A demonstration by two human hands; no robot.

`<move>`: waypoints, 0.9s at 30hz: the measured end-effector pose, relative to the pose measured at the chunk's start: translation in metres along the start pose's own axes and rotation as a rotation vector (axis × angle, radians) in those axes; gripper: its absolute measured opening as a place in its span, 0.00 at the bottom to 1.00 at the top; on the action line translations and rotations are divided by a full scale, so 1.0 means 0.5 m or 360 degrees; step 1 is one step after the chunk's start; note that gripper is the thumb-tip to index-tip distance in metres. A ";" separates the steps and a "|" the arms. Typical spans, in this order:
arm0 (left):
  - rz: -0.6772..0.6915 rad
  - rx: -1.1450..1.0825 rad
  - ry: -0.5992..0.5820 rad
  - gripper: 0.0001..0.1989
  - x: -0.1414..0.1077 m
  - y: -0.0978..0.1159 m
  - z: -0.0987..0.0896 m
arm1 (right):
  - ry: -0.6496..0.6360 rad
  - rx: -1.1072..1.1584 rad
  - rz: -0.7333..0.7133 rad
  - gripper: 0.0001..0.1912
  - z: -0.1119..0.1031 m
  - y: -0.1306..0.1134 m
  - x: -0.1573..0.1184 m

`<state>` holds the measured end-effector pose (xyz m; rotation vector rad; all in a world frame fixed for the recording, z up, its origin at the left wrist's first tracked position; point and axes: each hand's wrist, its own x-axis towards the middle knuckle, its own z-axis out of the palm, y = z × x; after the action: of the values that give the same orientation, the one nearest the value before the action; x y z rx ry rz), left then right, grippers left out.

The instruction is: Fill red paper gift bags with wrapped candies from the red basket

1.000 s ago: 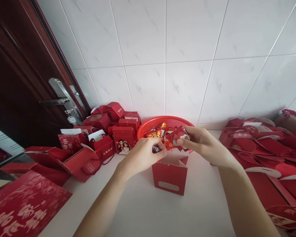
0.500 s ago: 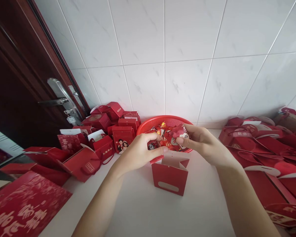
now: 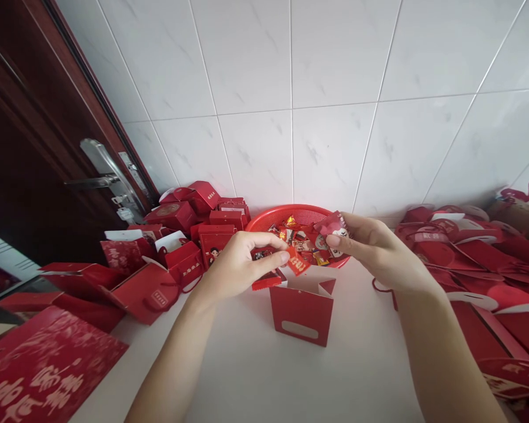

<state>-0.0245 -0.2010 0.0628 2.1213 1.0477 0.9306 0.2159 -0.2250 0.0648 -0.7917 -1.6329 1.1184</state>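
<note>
An open red box (image 3: 302,314) with a pale oval on its front stands upright on the white table. Behind it is a red plastic basket (image 3: 264,216) holding wrapped candies (image 3: 302,242). My left hand (image 3: 242,263) pinches a small orange-red candy packet (image 3: 296,261) between thumb and fingertips, above the box's back left edge; a dark and red wrapper hangs below the fingers. My right hand (image 3: 374,249) grips a dark pink candy packet (image 3: 334,232) over the basket's right side.
Red gift boxes (image 3: 145,288) crowd the left side, near a dark door (image 3: 26,129) with a metal handle. More red boxes and bags (image 3: 476,252) are heaped at the right. A tiled wall (image 3: 255,64) rises behind the basket.
My left hand has shifted slightly left, and the orange-red packet now shows more fully at its fingertips. My right hand has moved a little right and up with the pink packet.
</note>
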 end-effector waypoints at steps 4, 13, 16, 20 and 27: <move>-0.0081 0.0131 -0.0188 0.10 -0.007 0.005 0.009 | 0.0026 -0.0039 0.0017 0.17 -0.002 -0.005 -0.002; -0.0162 0.0301 -0.0435 0.11 -0.011 0.006 0.011 | -0.0026 -0.0089 0.0020 0.17 0.003 -0.001 -0.001; -0.0164 0.0309 -0.0401 0.12 -0.012 0.002 0.008 | -0.0042 -0.0106 -0.0001 0.18 0.003 -0.001 -0.001; -0.0109 0.0173 -0.0196 0.13 -0.007 0.002 0.008 | -0.0043 -0.0120 -0.0017 0.18 0.005 -0.003 -0.001; 0.0015 -0.0116 -0.0010 0.18 0.002 0.015 0.017 | -0.0120 -0.0065 -0.0009 0.15 0.017 0.005 0.002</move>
<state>-0.0144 -0.2059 0.0638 2.0698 0.9869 0.9518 0.2072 -0.2257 0.0620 -0.7792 -1.7243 1.1262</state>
